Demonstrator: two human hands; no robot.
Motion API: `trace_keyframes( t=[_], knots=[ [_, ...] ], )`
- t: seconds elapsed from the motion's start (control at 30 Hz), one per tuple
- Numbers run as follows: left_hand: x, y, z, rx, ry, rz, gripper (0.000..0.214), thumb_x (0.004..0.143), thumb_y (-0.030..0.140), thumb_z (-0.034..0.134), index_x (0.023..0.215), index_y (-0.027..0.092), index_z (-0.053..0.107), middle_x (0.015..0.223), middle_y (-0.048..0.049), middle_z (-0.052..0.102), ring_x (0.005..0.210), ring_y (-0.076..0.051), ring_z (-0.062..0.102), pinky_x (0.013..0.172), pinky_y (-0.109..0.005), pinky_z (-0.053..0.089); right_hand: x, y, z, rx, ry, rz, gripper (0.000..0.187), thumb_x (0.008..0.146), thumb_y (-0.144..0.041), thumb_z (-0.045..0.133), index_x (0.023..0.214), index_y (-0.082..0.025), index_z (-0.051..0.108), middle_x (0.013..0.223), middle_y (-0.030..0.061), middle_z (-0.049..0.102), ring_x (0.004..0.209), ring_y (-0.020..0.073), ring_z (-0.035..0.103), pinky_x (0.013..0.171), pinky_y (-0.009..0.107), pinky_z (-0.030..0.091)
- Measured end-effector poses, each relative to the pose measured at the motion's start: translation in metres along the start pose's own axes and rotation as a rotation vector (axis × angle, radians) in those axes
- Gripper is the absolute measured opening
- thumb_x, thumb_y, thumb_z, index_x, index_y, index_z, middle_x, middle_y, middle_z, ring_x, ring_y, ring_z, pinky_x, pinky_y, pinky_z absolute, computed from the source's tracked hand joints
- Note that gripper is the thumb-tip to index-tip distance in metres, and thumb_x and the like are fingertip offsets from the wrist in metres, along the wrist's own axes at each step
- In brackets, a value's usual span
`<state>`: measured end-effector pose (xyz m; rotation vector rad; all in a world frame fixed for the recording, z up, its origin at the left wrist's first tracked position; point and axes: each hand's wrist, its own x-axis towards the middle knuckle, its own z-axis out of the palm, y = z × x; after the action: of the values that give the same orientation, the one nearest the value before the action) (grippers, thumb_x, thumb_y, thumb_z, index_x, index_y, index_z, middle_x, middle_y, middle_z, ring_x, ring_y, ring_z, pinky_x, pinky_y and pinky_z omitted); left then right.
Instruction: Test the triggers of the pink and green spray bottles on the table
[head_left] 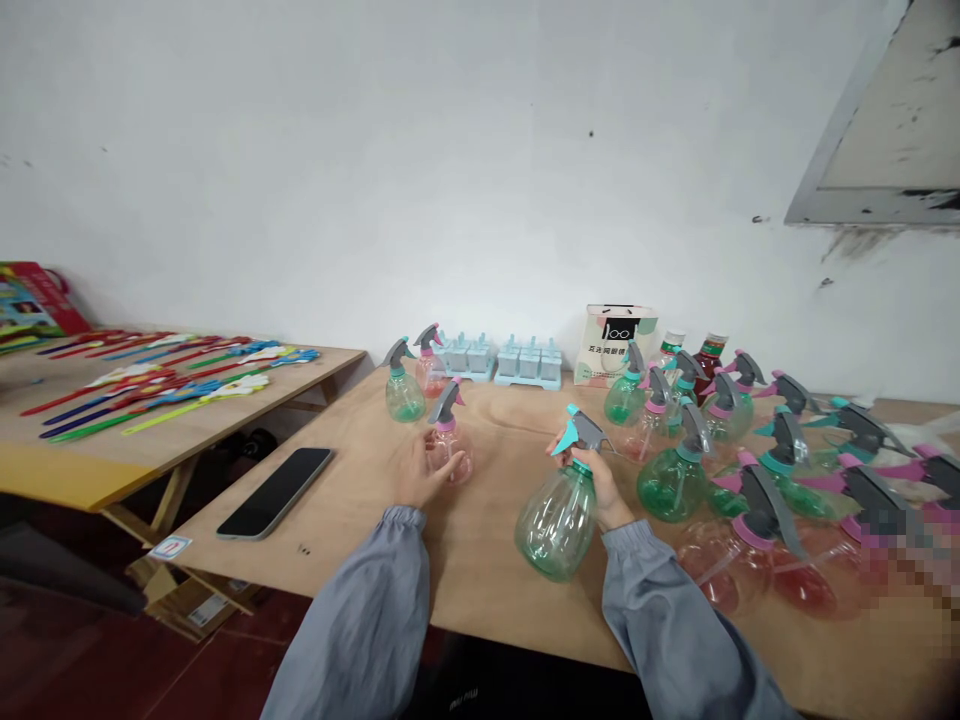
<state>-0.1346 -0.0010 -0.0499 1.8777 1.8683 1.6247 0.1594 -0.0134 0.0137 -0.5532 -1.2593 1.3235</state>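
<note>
My left hand (420, 472) is closed around the body of a pink spray bottle (459, 462) with a grey and pink trigger head, upright at the table's middle. My right hand (609, 490) grips the neck of a clear green spray bottle (555, 525) with a grey and turquoise head. That bottle leans, its base toward me on the left. Behind my left hand stand another green spray bottle (406, 396) and a pink one (430, 374). To the right of my right hand, several more green and pink spray bottles crowd together, including a green one (670, 487) close by.
A black phone (276, 492) lies on the wooden table (352, 500) at left. Light-blue ice-pop molds (529, 362), a paper bag (600, 365) and red bottles (709, 360) stand along the wall. Colourful hand-shaped sticks (180, 375) cover the neighbouring table (45, 430).
</note>
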Motion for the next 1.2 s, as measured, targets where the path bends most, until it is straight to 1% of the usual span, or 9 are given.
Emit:
trace_keyframes(
  t=[0.17, 0.37, 0.43, 0.5, 0.63, 0.77, 0.87, 1.0, 1.2],
  knots=[
    [0.0, 0.0, 0.0, -0.003, 0.004, 0.01, 0.065, 0.071, 0.057, 0.07, 0.121, 0.019, 0.052, 0.105, -0.0103, 0.067, 0.091, -0.027, 0.067, 0.083, -0.044, 0.054, -0.001, 0.003, 0.003, 0.001, -0.034, 0.038, 0.027, 0.072, -0.04, 0.062, 0.092, -0.024, 0.069, 0.095, 0.0047, 0.074, 0.087, 0.0228, 0.064, 0.072, 0.034, 0.047],
    [0.0, 0.003, -0.001, 0.001, 0.012, 0.005, 0.065, 0.071, 0.058, 0.07, 0.12, 0.019, 0.053, 0.103, -0.0096, 0.067, 0.091, -0.027, 0.067, 0.082, -0.045, 0.054, -0.005, -0.007, 0.004, -0.166, 0.048, -0.099, 0.021, 0.071, -0.043, 0.061, 0.072, -0.023, 0.067, 0.081, 0.0049, 0.072, 0.089, 0.0241, 0.065, 0.083, 0.038, 0.047],
    [0.0, 0.003, -0.001, -0.007, 0.011, 0.006, 0.065, 0.07, 0.058, 0.069, 0.119, 0.019, 0.053, 0.103, -0.0098, 0.067, 0.09, -0.027, 0.066, 0.082, -0.044, 0.054, -0.003, -0.006, 0.004, -0.218, 0.084, -0.136, 0.021, 0.073, -0.043, 0.061, 0.072, -0.023, 0.068, 0.082, 0.0047, 0.072, 0.092, 0.0247, 0.065, 0.09, 0.04, 0.046],
    [0.0, 0.003, -0.001, -0.019, 0.008, 0.008, 0.063, 0.071, 0.058, 0.069, 0.119, 0.02, 0.053, 0.104, -0.0096, 0.067, 0.09, -0.026, 0.067, 0.081, -0.044, 0.054, 0.002, -0.001, 0.004, -0.304, 0.169, -0.171, 0.021, 0.074, -0.044, 0.063, 0.076, -0.024, 0.069, 0.085, 0.0046, 0.072, 0.096, 0.0251, 0.066, 0.096, 0.042, 0.045],
    [0.0, 0.003, -0.001, -0.014, -0.003, 0.003, 0.064, 0.071, 0.057, 0.07, 0.12, 0.02, 0.052, 0.104, -0.0092, 0.067, 0.091, -0.026, 0.066, 0.082, -0.044, 0.054, 0.025, 0.01, 0.0, -0.441, 0.354, -0.229, 0.03, 0.073, -0.048, 0.07, 0.089, -0.023, 0.07, 0.092, 0.006, 0.073, 0.097, 0.0251, 0.067, 0.092, 0.042, 0.049],
    [-0.001, 0.005, -0.001, -0.022, -0.003, -0.013, 0.063, 0.071, 0.057, 0.07, 0.121, 0.021, 0.052, 0.104, -0.0084, 0.067, 0.091, -0.026, 0.067, 0.083, -0.044, 0.054, 0.063, 0.015, -0.012, -0.579, 0.495, -0.272, 0.041, 0.074, -0.056, 0.067, 0.09, -0.019, 0.069, 0.086, 0.0071, 0.072, 0.083, 0.0235, 0.066, 0.079, 0.038, 0.05],
    [-0.001, 0.007, -0.002, -0.047, 0.004, -0.008, 0.063, 0.072, 0.056, 0.07, 0.121, 0.021, 0.052, 0.105, -0.0086, 0.067, 0.09, -0.025, 0.067, 0.082, -0.043, 0.054, 0.089, 0.018, -0.022, -0.676, 0.497, -0.299, 0.043, 0.075, -0.058, 0.066, 0.09, -0.018, 0.067, 0.077, 0.0043, 0.069, 0.075, 0.0211, 0.062, 0.075, 0.034, 0.047],
    [0.0, 0.009, -0.002, -0.066, -0.014, 0.001, 0.062, 0.072, 0.055, 0.07, 0.119, 0.019, 0.052, 0.105, -0.0094, 0.067, 0.09, -0.025, 0.067, 0.083, -0.043, 0.055, 0.109, 0.027, -0.032, -0.742, 0.492, -0.299, 0.042, 0.076, -0.058, 0.064, 0.089, -0.018, 0.066, 0.075, 0.0035, 0.068, 0.071, 0.0201, 0.059, 0.071, 0.032, 0.045],
    [-0.001, 0.008, -0.001, -0.091, -0.013, -0.002, 0.062, 0.072, 0.054, 0.07, 0.121, 0.02, 0.051, 0.107, -0.0094, 0.067, 0.091, -0.025, 0.068, 0.083, -0.044, 0.055, 0.119, 0.035, -0.044, -0.788, 0.541, -0.281, 0.046, 0.075, -0.059, 0.063, 0.096, -0.018, 0.064, 0.088, 0.0095, 0.069, 0.085, 0.0265, 0.062, 0.082, 0.041, 0.046]
  ],
)
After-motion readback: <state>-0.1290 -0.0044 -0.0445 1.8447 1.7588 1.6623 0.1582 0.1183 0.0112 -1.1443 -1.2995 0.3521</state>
